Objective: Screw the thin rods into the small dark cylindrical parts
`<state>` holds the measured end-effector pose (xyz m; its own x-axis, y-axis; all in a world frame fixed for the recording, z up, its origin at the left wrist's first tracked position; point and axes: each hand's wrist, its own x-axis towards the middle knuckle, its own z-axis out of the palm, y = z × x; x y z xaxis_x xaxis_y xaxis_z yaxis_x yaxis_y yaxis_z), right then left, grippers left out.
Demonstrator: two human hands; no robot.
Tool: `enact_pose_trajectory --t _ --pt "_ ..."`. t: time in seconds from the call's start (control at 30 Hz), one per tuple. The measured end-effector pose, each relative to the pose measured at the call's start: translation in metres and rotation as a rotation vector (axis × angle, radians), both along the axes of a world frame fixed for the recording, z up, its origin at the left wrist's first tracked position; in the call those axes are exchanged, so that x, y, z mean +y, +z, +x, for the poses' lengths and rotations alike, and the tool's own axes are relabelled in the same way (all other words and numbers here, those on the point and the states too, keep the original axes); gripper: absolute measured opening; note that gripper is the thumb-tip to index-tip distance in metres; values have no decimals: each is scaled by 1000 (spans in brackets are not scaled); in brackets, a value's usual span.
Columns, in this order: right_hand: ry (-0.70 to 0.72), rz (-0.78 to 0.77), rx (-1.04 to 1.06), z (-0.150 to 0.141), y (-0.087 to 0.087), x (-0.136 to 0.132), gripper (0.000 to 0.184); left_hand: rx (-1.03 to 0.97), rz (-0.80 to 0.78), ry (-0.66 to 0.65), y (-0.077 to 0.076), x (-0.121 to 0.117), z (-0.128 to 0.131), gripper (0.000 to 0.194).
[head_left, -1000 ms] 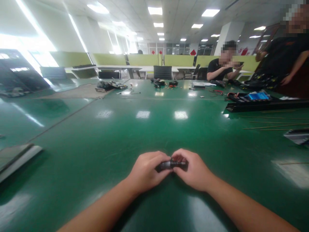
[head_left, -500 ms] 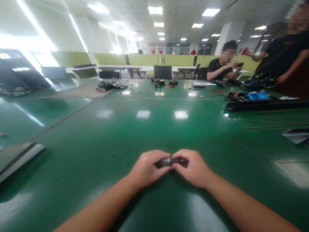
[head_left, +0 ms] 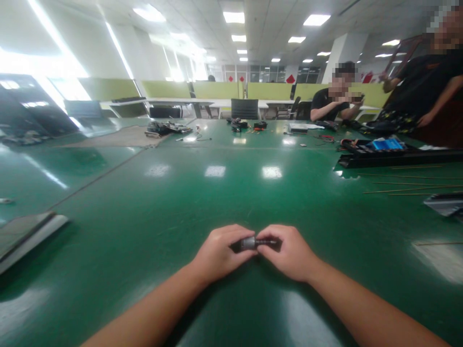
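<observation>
Between my hands, low over the green tabletop (head_left: 231, 202), lies a small grey metal cylinder with a thin dark shaft (head_left: 248, 243), held sideways. My left hand (head_left: 222, 250) grips the cylinder body between thumb and fingers, and its far end is hidden in the palm. On the other side, my right hand (head_left: 289, 250) pinches the shaft close to where it meets the cylinder. The shaft's pointed tip shows inside the curl of the right fingers. Both hands nearly touch each other at the fingertips.
Thin brass-coloured rods (head_left: 412, 183) and a long black channel (head_left: 398, 158) lie to the right. A flat panel (head_left: 29, 236) rests at the left. Several dark parts (head_left: 237, 124) sit along the far side, where a person (head_left: 323, 103) sits and another (head_left: 430, 86) stands.
My hands and the metal part hold almost the same pose. At the far right, the standing person's raised hand has shifted slightly.
</observation>
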<state>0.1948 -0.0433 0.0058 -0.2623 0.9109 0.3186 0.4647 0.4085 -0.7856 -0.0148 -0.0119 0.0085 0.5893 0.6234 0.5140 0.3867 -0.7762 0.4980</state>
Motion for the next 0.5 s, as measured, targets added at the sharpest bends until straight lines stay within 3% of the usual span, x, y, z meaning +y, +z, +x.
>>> enact_pose_trajectory --t 0.5 --pt "0 3 -11 0 3 -1 14 10 16 14 2 -1 0 24"
